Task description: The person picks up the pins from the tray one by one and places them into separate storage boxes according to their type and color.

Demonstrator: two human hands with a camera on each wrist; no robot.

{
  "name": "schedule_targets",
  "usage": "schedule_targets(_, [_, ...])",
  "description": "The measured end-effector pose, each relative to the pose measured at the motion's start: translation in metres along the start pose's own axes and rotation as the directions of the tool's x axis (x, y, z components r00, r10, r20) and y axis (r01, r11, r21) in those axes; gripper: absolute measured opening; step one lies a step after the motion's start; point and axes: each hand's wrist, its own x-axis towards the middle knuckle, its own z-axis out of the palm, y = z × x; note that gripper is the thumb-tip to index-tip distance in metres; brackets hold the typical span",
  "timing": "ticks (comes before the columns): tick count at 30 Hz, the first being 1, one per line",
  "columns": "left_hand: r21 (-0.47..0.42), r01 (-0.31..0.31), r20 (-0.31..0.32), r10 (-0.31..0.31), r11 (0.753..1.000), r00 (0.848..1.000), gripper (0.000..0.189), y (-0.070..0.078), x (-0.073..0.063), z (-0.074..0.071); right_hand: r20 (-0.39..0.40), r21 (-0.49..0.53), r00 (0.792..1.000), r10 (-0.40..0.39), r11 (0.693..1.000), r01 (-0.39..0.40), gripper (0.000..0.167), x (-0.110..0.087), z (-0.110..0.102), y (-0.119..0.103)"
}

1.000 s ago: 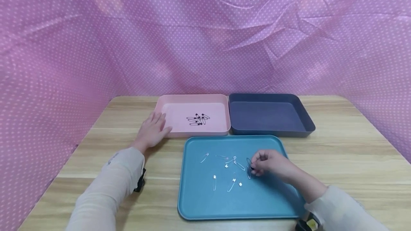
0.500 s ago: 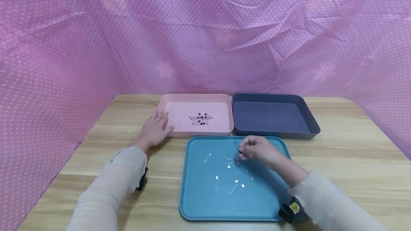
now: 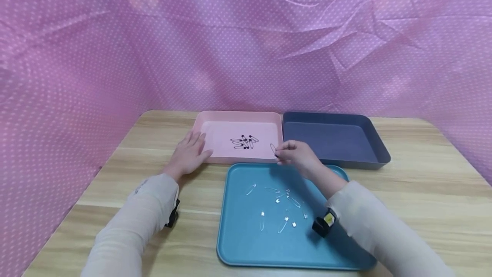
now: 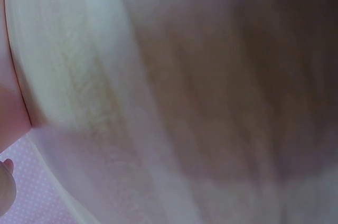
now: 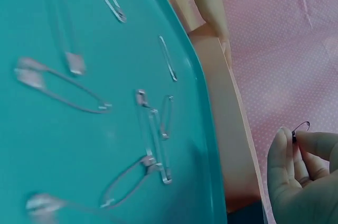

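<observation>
The dotted cloth (image 3: 246,42) forms the backdrop and sides. The worktop (image 3: 426,191) carries all three trays.

The teal tray (image 3: 246,247) is set nearest the person, a position that likely suits frequent picking with little reach. Behind it, the navy tray (image 3: 326,138) and the pink tray (image 3: 217,134) sit side by side, navy on the right; this layout probably keeps both within reach of one arm.

The left hand (image 3: 188,155) rests at the left side of the pink tray, grip spread, fingers extended along the rim and pinching nothing. Its placement would steady the tray. The left wrist view is too blurred to add detail.

The right hand (image 3: 297,155) is above the front right corner of the pink tray. Its grip pinches a dark safety pin (image 3: 273,148) between thumb and index finger. The hold is at the capped end, leaving the loop projecting; the cap presumably gives the firmest purchase on such thin wire. Contact between pin and tray cannot be confirmed.

A cluster of dark pins (image 3: 244,142) lies inside the pink tray. The silver pins (image 3: 262,221) lie scattered on the teal tray, mostly apart, which should ease single pickup.
</observation>
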Motion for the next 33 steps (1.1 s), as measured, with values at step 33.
schedule_targets(33, [0.015, 0.045, 0.006, -0.045, 0.999, 0.999, 0.067, 0.01, -0.001, 0.001, -0.144, -0.338, 0.99, 0.0, 0.94, -0.049, 0.011, 0.157, 0.032, 0.038])
